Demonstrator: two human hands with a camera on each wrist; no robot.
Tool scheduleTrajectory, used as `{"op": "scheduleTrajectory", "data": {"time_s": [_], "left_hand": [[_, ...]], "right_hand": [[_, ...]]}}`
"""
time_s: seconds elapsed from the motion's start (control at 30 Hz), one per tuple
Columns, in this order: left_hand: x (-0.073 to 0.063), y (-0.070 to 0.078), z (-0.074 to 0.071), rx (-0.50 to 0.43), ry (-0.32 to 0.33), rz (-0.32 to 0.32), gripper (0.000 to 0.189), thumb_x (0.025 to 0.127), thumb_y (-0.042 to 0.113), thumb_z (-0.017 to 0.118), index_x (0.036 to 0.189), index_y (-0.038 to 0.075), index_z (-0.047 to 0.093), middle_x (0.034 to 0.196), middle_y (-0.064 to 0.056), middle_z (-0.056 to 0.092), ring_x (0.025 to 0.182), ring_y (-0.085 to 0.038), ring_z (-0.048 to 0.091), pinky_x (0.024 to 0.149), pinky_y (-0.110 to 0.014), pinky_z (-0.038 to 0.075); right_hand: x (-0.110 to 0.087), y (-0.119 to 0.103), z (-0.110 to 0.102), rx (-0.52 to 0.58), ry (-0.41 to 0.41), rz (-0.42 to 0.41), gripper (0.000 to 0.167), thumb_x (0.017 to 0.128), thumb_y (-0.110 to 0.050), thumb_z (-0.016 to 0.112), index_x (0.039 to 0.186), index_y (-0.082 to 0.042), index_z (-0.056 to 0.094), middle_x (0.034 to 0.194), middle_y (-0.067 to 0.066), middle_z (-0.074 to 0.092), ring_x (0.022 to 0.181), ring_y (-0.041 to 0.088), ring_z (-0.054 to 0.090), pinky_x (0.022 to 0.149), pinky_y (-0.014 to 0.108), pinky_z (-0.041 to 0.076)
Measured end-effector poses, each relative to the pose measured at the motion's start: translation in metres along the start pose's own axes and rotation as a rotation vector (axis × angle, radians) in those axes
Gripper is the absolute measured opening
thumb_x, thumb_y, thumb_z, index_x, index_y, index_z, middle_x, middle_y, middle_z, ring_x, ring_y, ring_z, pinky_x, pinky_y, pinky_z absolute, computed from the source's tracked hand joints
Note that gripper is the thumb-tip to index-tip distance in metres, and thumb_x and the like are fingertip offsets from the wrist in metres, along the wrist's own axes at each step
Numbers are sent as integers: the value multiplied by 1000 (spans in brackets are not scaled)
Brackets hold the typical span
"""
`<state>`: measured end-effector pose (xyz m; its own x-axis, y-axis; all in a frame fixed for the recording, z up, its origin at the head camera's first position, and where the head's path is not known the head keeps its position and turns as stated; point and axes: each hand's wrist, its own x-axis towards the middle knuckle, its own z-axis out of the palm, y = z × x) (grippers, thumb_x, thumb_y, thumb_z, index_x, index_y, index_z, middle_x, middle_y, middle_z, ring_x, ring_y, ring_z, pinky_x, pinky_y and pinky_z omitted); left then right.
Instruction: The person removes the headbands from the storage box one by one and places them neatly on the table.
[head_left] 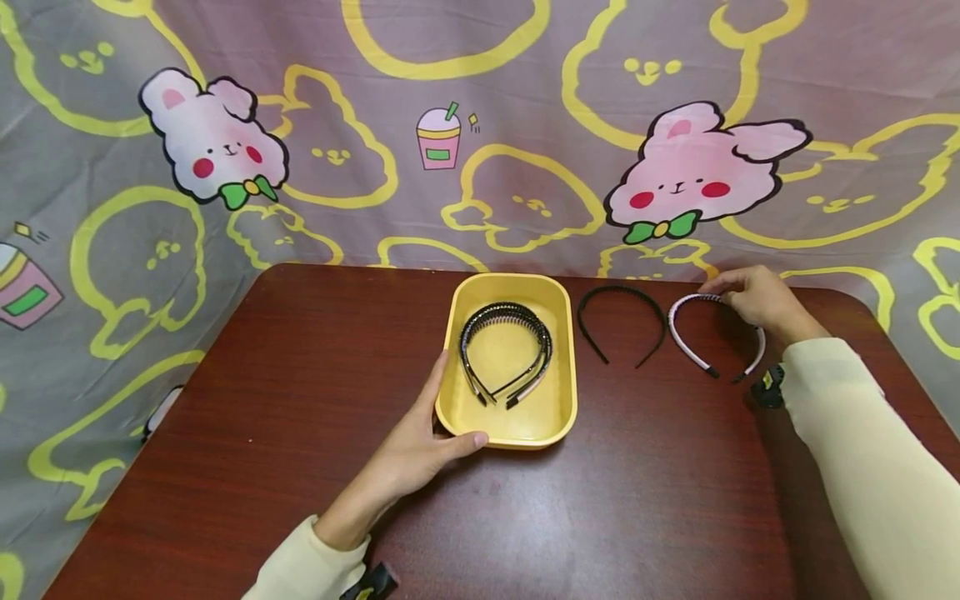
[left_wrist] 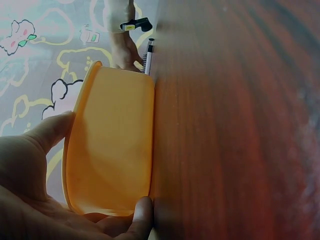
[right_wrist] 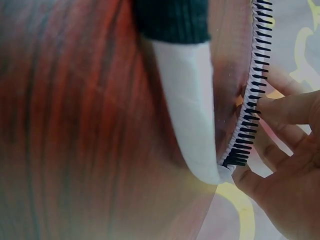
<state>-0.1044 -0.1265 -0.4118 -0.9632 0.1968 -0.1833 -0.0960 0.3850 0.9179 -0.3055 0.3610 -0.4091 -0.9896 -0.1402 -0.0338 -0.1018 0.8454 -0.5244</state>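
In the head view, my left hand (head_left: 416, 454) grips the near left corner of a yellow plastic tub (head_left: 573, 375), thumb over the front rim and fingers along its side. Inside the tub lie several dark toothed headbands (head_left: 517, 312), nested together. At the right, my right hand (head_left: 765, 304) holds the top of a white headband (head_left: 677, 337) lying on the table. The right wrist view shows the fingers at its black inner teeth (right_wrist: 248, 125), with one black-capped end (right_wrist: 172, 20) close to the camera. A thin black headband (head_left: 621, 289) lies between tub and white headband.
All of this is on a dark red-brown wooden table (head_left: 315, 375). Behind it and along the left hangs a grey-pink cloth (head_left: 525, 100) printed with rabbits and yellow outlines, meeting the table's back edge. Cameras are strapped to both wrists.
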Motion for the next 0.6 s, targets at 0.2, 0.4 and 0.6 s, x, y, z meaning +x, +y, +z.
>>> {"op": "scheduleTrajectory", "data": {"time_s": [0.2,0.4,0.6], "left_hand": [[0,0,0,3,0,2,117,88,25,86,170,34,4,177,-3,15,131,-25,55,108,-39,46],[1,0,1,1,-1,3,117,88,24,86,170,33,3,177,-3,14,135,-26,52,111,-42,45],[1,0,1,-6,-2,1,117,88,23,86,170,32,4,177,-5,15,122,-24,61,100,-34,51]], "right_hand": [[1,1,2,-3,11,-16,27,95,8,54,110,6,76,118,32,70,103,34,57,71,24,41],[2,0,3,-1,18,-35,28,94,7,53,108,5,77,117,31,70,101,32,57,71,24,41],[2,-1,4,-12,32,-58,27,93,7,55,107,5,78,112,29,73,93,25,58,68,22,40]]}}
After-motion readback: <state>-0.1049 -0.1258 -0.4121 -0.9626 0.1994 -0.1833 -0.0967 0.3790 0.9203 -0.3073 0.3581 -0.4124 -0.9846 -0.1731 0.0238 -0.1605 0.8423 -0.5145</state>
